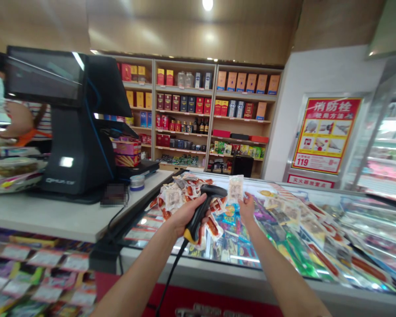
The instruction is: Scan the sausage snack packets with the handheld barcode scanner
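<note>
Fingers (202,201) of left hand (188,215) wrapped round scanner (198,213), cord hanging below. Right hand (247,209): thumb and fingers pinched on lower edge of pale pack (236,188), which stands roughly upright just above the fingertips. Scanner head points right, near pack.

Containers: freezer (224,259) with glass top, full of colored bags: blue bags (231,215) below the hands, green bags (298,253) to the right, long sausage packs at far right. Sausage pile (188,191), clear wrappers, lies at freezer's left end, behind and beside left hand; on glass or under it, can't tell. Rack (36,273) under table (66,220) holds snack bags. Table carries terminal (66,145), snack box (127,152), small round tin (137,182). Back shelves (185,92) hold boxes and bottles.
</note>
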Tool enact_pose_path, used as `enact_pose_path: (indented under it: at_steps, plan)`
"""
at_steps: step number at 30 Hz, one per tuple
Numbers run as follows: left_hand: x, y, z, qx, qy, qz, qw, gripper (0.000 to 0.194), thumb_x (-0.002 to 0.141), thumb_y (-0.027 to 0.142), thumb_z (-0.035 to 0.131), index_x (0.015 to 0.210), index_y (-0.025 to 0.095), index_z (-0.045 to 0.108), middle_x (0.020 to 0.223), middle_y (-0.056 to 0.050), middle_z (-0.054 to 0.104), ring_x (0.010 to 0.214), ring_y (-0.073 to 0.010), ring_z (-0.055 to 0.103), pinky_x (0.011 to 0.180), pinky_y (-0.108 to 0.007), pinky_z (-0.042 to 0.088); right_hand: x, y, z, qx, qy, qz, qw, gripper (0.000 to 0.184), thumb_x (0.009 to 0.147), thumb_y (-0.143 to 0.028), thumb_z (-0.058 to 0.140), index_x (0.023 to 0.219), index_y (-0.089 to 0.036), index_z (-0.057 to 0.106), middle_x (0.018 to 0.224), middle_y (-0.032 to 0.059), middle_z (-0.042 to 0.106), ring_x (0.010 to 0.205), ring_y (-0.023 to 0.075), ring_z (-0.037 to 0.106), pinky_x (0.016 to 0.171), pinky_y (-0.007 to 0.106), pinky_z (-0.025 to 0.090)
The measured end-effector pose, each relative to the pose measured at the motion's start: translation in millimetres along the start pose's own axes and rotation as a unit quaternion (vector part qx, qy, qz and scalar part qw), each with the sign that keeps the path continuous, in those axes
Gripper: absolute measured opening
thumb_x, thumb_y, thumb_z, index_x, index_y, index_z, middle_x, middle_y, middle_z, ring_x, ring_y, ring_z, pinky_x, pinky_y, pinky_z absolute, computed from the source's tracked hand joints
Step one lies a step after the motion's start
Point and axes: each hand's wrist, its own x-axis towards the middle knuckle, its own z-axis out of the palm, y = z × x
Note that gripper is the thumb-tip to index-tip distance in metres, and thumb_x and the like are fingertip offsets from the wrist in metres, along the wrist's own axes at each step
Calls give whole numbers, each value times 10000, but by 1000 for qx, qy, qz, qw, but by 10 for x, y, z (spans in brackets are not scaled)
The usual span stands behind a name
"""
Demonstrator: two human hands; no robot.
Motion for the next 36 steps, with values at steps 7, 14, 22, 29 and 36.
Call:
enact_pose_path:
  at_steps: [7,14,22,29,36]
  plan:
    - [-48,60,50,28,-17,2,999,304,708,414,490,700,111,517,551,-24,536,406,-77,482,381,-180,348,41,18,-31,-8,10,-13,1000,504,581,-239,483,1065,-140,385,679,9,562,568,128,513,558,245,398]
    - [-28,50,28,-2,-44,-15,999,313,723,430,461,734,122,516,562,-18,527,407,-75,473,377,-183,347,91,61,-61,-13,38,-19,999,518,572,-222,493,1071,-138,384,671,6,563,570,120,511,548,231,391]
    - [25,24,-32,-11,-25,-15,1000,300,731,423,455,716,127,498,555,-17,529,402,-74,470,379,-181,347,137,77,-50,-16,45,-32,998,546,581,-228,494,1103,-144,360,639,-16,548,535,107,492,516,222,377]
    - [54,10,-84,-36,-40,-24,998,306,739,422,444,742,123,509,553,-19,531,411,-75,479,399,-182,361,167,100,-20,-35,62,-27,997,544,571,-225,509,1097,-154,387,652,-17,546,540,105,494,531,223,381]
    - [88,-3,-117,-31,-33,-20,999,309,731,427,454,720,123,509,552,-22,530,402,-72,469,375,-177,355,174,61,-24,-32,49,-38,998,568,596,-257,501,1136,-152,358,660,-11,557,538,104,495,522,227,379]
